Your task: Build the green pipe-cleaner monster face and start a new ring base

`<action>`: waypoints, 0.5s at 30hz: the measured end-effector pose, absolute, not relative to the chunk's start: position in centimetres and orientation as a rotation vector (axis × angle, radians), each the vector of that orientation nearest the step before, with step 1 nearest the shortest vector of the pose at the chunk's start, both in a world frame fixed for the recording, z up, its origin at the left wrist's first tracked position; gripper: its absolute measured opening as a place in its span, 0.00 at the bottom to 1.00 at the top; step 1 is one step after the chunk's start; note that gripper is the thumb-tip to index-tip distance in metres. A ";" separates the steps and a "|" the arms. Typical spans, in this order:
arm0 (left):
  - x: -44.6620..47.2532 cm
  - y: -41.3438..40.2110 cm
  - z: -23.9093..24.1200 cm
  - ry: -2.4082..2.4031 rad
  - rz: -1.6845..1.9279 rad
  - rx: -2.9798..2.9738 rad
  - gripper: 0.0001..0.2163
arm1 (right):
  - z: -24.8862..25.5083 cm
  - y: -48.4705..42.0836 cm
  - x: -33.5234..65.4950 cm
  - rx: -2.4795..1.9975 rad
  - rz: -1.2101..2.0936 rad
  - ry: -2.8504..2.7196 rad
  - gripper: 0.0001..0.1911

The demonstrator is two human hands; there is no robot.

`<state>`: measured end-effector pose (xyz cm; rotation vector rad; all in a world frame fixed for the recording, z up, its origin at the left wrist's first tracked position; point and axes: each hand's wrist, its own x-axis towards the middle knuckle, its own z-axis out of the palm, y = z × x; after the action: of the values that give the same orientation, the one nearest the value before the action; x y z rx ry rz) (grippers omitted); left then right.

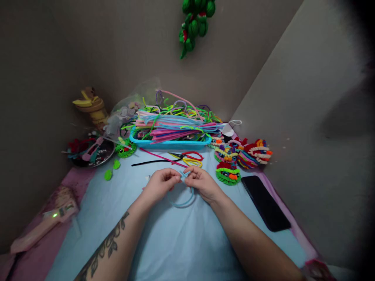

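My left hand (160, 183) and my right hand (202, 182) meet over the light blue table cover (175, 242), fingers pinched together. Between them they hold a light blue pipe cleaner (182, 202), bent into a loop that hangs below the fingers towards me. The fingertips of both hands close on its ends near the middle. Just beyond the hands lie scissors (187, 157) with red and yellow handles, and a pink and a black pipe cleaner (152, 160).
A blue tray (170, 143) piled with many coloured pipe cleaners stands at the back. Finished woolly figures (240, 158) lie to the right, a black phone (265, 202) nearer me. A dark dish of bits (90, 152) and a glue gun (43, 226) are on the left. Walls close in.
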<state>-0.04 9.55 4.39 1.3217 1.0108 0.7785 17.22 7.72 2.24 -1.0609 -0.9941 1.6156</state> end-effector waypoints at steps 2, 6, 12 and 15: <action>-0.1 9.5 4.4 0.989 0.732 1.334 0.10 | 2.3 7.7 17.3 -1.033 1.696 -0.977 0.19; 0.1 9.4 4.5 0.973 0.705 1.353 0.11 | 2.4 7.6 17.3 -1.044 1.729 -0.945 0.17; 0.0 9.5 4.6 0.984 0.824 1.144 0.18 | 2.0 7.9 17.4 -1.030 1.685 -0.836 0.16; -0.2 9.8 4.6 1.035 0.877 1.097 0.20 | 1.9 8.0 17.5 -1.030 1.682 -0.760 0.16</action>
<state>-0.19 9.78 4.63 1.0969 1.0355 0.8767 17.51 8.05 1.85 -1.0304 -0.7595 1.6822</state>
